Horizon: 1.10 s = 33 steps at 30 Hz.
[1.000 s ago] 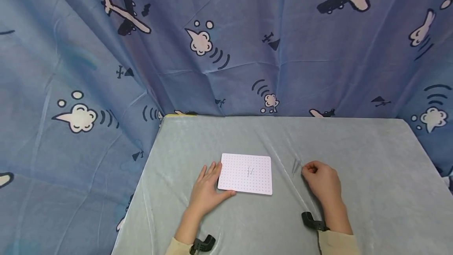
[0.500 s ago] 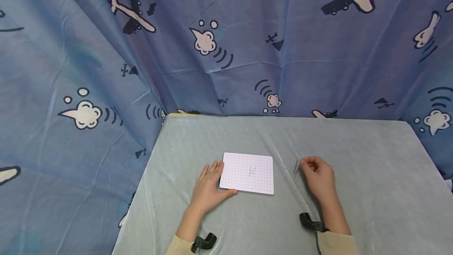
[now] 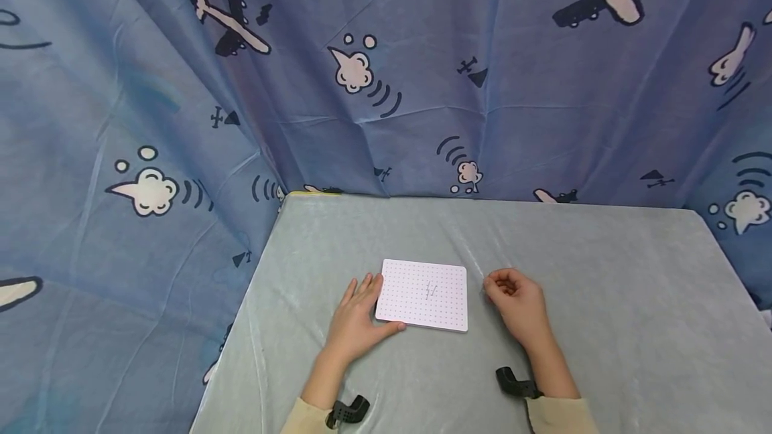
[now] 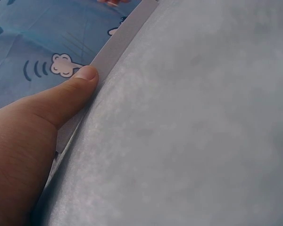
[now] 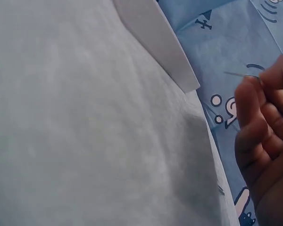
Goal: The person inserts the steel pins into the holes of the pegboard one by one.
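Note:
A white board [image 3: 401, 286] with a grid of small dots or holes lies flat on the table. Several thin dark needle-like pieces [image 3: 431, 291] show at its middle. My left hand [image 3: 354, 330] touches the board with fingers extended at its left edge and the thumb [image 4: 87, 74] against its near edge. To the right of the board, my right hand [image 3: 520, 307] pinches a thin metal needle [image 5: 235, 74] between thumb and forefinger. The needle's tip points outward from the fingers, apart from the board; the other fingers curl loosely.
A pale grey cloth covers the table [image 3: 633, 286]. Blue curtains [image 3: 410, 32] with airplane and cloud prints hang behind and to the left. Small dark slivers [image 5: 220, 189] lie on the cloth near the right hand. Each wrist wears a black camera [image 3: 514, 382].
My right hand has lifted a needle from the spot where loose ones lay and moved left towards the board. The left hand stays on the board; the head view shifts slightly.

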Each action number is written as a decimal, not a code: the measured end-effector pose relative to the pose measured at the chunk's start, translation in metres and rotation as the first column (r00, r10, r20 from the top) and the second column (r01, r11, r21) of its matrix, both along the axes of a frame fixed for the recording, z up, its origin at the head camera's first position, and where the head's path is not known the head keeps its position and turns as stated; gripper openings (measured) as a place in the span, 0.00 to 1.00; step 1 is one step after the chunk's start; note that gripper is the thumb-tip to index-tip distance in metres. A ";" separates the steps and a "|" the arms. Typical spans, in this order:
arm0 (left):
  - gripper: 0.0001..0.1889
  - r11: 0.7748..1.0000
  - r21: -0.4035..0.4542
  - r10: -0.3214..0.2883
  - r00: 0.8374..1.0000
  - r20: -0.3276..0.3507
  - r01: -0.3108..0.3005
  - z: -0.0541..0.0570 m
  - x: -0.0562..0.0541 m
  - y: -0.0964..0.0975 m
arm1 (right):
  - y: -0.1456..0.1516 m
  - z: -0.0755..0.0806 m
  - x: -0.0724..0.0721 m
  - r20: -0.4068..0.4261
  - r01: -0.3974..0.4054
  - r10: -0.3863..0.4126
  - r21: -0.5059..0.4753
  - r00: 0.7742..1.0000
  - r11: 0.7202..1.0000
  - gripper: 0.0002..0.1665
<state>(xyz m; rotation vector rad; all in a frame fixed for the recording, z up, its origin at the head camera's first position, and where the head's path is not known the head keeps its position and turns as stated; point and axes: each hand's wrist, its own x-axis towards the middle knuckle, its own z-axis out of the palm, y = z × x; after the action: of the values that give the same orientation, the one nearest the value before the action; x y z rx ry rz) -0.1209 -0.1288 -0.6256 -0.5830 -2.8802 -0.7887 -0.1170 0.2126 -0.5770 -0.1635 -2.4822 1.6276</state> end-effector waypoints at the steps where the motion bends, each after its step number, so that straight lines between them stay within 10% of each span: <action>1: 0.61 1.000 -0.001 -0.002 1.000 -0.002 0.002 0.000 0.000 0.000 | -0.001 0.000 0.000 0.000 -0.014 0.014 -0.001 1.000 1.000 0.07; 11: 0.62 1.000 0.005 0.003 1.000 0.014 -0.003 -0.003 0.000 0.000 | -0.015 -0.006 0.000 -0.033 -0.158 0.156 -0.058 0.987 0.986 0.04; 33: 0.61 1.000 -0.009 0.010 0.999 0.031 -0.010 -0.002 -0.002 -0.002 | -0.029 -0.016 -0.002 -0.146 -0.180 0.186 0.057 0.972 0.982 0.05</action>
<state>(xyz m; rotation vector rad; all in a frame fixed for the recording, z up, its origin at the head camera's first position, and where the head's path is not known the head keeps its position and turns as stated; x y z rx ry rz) -0.1226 -0.1307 -0.6274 -0.5615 -2.9137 -0.7910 -0.1187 0.1836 -0.5932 0.1933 -2.4765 1.5847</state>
